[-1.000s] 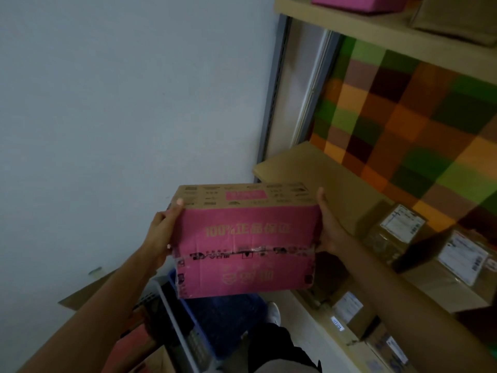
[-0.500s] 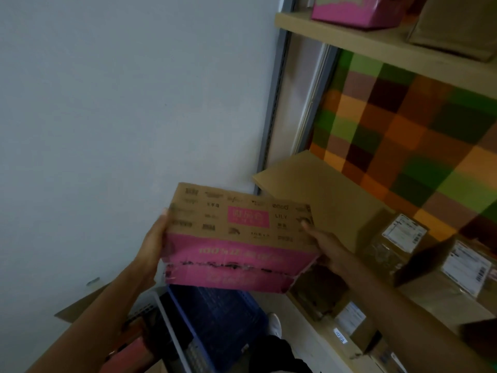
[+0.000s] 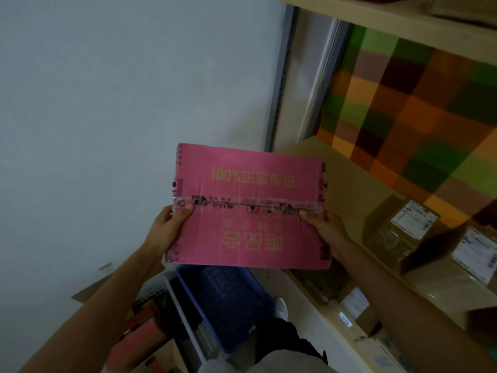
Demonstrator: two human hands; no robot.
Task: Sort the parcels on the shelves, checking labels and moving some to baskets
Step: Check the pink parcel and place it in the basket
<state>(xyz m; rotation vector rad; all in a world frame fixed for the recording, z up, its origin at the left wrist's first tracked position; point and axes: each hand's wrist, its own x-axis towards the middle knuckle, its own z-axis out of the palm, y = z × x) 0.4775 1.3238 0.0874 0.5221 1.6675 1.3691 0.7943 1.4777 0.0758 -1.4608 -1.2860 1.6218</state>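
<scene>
A pink cardboard parcel point(image 3: 248, 208) with yellow printed characters and a taped seam is held up in front of me, its broad pink face turned toward the camera. My left hand point(image 3: 168, 228) grips its left edge, thumb on the front. My right hand point(image 3: 326, 232) grips the right edge, thumb on the tape seam. A blue plastic basket point(image 3: 228, 305) stands on the floor below the parcel. No shipping label shows on the visible face.
Wooden shelves point(image 3: 349, 184) run along the right, holding brown boxes with white labels point(image 3: 414, 218). A white basket point(image 3: 185, 332) with reddish parcels point(image 3: 142, 335) stands left of the blue one. A plain wall fills the left. A checkered cloth point(image 3: 419, 109) backs the shelf.
The parcel was tipped so its brown printed side showed, then turned back up; its pink face now points at me and sits higher. Both hands shifted lower on its edges.
</scene>
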